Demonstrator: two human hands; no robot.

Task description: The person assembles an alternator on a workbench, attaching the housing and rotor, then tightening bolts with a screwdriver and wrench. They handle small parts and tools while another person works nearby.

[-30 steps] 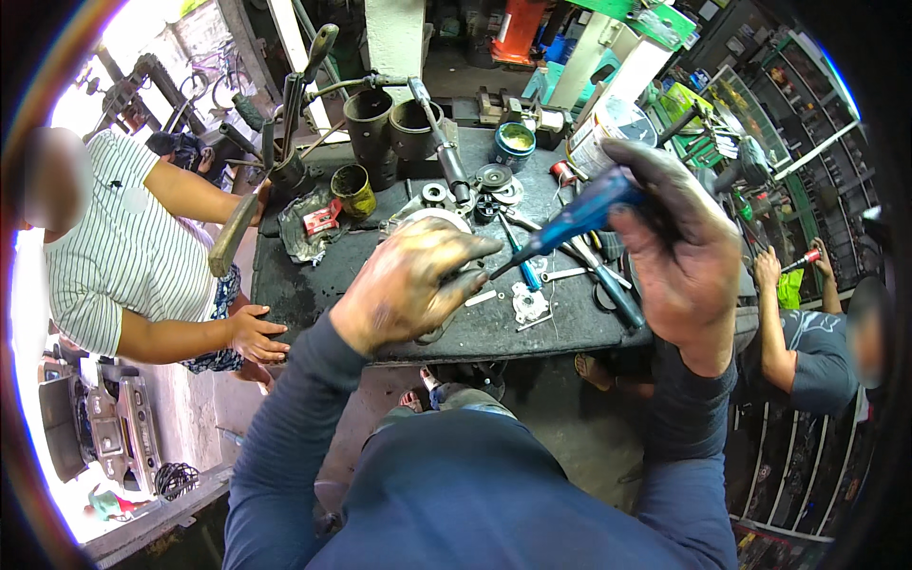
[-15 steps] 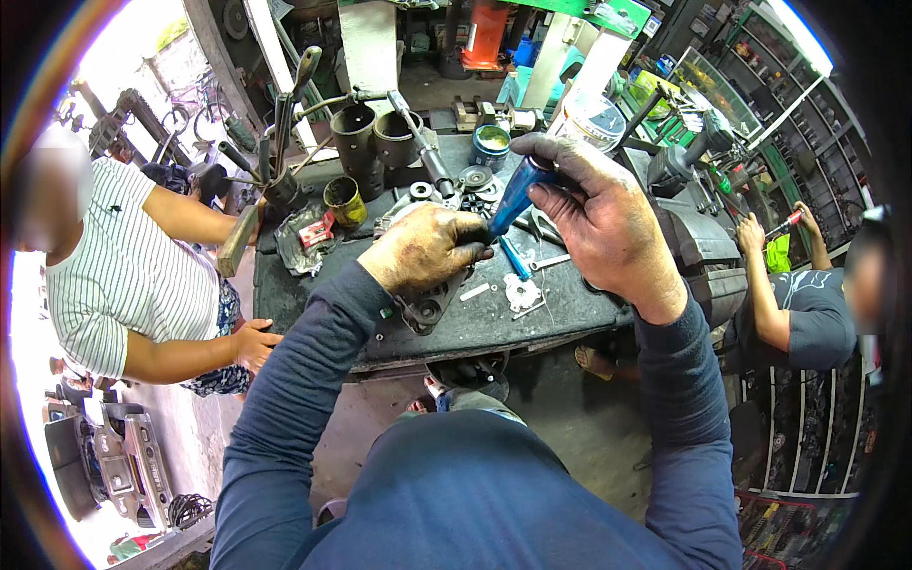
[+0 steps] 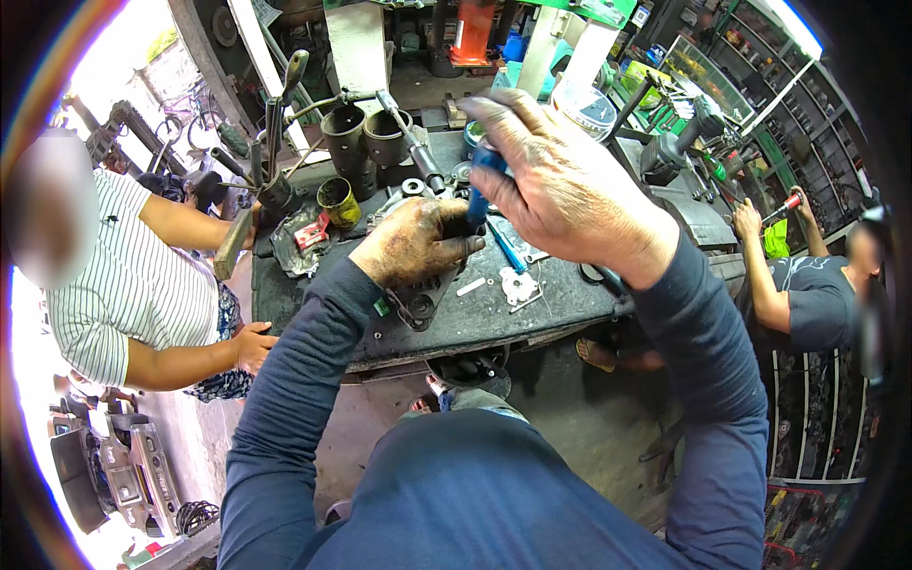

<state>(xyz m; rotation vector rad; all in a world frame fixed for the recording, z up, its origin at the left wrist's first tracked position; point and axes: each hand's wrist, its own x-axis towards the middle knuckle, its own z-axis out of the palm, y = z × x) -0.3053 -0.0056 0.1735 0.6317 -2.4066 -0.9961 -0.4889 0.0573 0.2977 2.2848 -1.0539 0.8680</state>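
Observation:
A shiny blue cylinder (image 3: 487, 174), shaped like a tool handle, stands nearly upright above the workbench. My right hand (image 3: 579, 185) is curled over its upper part, thumb against its side, the fingers blurred. At its lower end, my left hand (image 3: 408, 242) has thumb and forefinger closed around something dark; what that is stays hidden. Beneath the left hand lies a dark metal plate (image 3: 418, 302) with holes. A slim blue stick-shaped piece (image 3: 507, 249) rests close to my hands, with a pale cast metal part (image 3: 519, 286) and a small white strip (image 3: 471, 286) near it.
Dark metal cylinders (image 3: 344, 133), a yellow tin (image 3: 339, 201) and a red packet (image 3: 312, 233) stand or lie on the left of the bench (image 3: 418, 348). One person (image 3: 142, 256) leans at the left; another (image 3: 807, 294) works at the right. A white bucket (image 3: 589, 116) sits behind.
My right hand has moved left and closed further over the blue cylinder, which now stands more upright. My left hand has shifted slightly left.

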